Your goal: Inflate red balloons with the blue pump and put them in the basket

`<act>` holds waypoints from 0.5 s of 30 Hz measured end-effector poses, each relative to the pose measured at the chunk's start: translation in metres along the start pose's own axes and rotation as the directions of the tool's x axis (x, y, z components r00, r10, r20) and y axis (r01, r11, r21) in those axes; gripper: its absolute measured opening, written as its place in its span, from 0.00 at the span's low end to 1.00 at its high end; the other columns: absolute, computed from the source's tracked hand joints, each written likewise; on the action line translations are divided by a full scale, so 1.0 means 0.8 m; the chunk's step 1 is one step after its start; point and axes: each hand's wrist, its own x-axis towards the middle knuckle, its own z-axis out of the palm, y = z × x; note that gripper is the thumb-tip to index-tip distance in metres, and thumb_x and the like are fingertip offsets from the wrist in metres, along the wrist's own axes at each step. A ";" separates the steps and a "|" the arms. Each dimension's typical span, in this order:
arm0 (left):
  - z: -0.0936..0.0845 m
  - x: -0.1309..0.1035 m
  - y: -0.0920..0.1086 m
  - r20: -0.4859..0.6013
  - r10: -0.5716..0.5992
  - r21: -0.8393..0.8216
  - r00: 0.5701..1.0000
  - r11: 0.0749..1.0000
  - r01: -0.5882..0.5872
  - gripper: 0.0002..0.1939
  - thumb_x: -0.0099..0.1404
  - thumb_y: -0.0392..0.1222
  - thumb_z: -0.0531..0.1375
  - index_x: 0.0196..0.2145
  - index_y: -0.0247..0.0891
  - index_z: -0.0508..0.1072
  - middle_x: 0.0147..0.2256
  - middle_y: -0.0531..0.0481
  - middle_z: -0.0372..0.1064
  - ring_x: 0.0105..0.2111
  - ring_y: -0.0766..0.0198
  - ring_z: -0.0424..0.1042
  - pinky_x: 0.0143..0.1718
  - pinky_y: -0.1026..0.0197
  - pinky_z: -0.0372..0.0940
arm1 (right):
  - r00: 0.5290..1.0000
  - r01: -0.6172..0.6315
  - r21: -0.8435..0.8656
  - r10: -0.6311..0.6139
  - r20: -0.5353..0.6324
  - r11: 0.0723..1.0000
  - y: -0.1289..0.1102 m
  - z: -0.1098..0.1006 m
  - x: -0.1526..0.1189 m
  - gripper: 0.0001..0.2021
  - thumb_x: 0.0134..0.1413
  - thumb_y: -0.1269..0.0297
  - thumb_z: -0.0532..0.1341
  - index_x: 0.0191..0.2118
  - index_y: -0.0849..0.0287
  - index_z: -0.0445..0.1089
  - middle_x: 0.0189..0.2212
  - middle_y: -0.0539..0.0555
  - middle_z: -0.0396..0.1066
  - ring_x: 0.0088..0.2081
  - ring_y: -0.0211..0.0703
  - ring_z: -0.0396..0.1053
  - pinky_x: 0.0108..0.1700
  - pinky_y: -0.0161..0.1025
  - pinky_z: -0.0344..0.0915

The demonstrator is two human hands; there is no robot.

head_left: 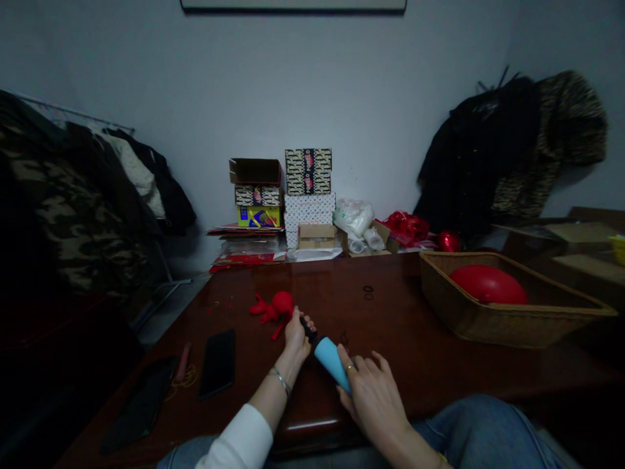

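A blue hand balloon pump (332, 363) with a black front end slants over the near edge of the table. My left hand (296, 335) is closed around its black end, where a red balloon (282, 303) sticks out beyond the fingers. One part of the balloon is round and slightly filled; other red limp pieces lie beside it, and whether they are joined to it I cannot tell. My right hand (374, 391) holds the blue barrel near its rear end between thumb and index finger, the other fingers loosely bent. The neck of the balloon is hidden by my left hand.
A wicker basket (488, 326) with a large red balloon (488, 284) stands at the right. Left on the brown table (390, 326) lie a black phone (217, 363), a dark flat pouch (139, 404) and yellow bands (181, 381). Boxes (308, 172) are stacked behind.
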 end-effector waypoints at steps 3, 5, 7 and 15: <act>-0.003 0.006 0.003 0.003 0.016 -0.021 1.000 1.000 -0.016 0.14 0.62 0.47 0.57 0.25 0.37 0.59 0.17 0.58 0.55 0.13 0.74 0.55 0.13 0.71 0.51 | 0.999 0.032 0.012 -0.031 -0.029 0.999 0.015 0.003 -0.015 0.29 0.50 0.66 0.57 0.59 0.58 0.55 0.37 0.55 0.71 0.40 0.46 0.66 0.55 0.49 0.46; -0.005 0.010 0.006 0.010 0.023 -0.032 1.000 0.999 -0.022 0.15 0.61 0.47 0.58 0.25 0.37 0.59 0.17 0.58 0.54 0.13 0.74 0.55 0.14 0.72 0.51 | 0.996 0.058 0.017 -0.057 -0.071 0.998 0.027 0.005 -0.026 0.29 0.49 0.65 0.58 0.59 0.58 0.55 0.37 0.54 0.71 0.40 0.46 0.67 0.55 0.50 0.45; -0.006 0.013 0.009 0.017 0.021 -0.037 1.000 0.999 -0.021 0.15 0.60 0.48 0.59 0.25 0.37 0.59 0.17 0.58 0.55 0.13 0.74 0.55 0.14 0.72 0.52 | 0.989 0.091 0.020 -0.088 -0.118 0.996 0.038 0.007 -0.036 0.29 0.49 0.65 0.58 0.59 0.57 0.55 0.36 0.53 0.71 0.39 0.45 0.67 0.55 0.50 0.45; -0.003 0.010 0.017 0.021 -0.003 -0.073 1.000 0.997 0.005 0.13 0.64 0.44 0.55 0.25 0.37 0.59 0.18 0.57 0.54 0.13 0.75 0.55 0.14 0.72 0.52 | 0.982 0.102 0.036 -0.095 -0.165 0.994 0.052 0.001 -0.058 0.31 0.47 0.65 0.60 0.59 0.53 0.54 0.35 0.49 0.71 0.38 0.42 0.68 0.54 0.47 0.46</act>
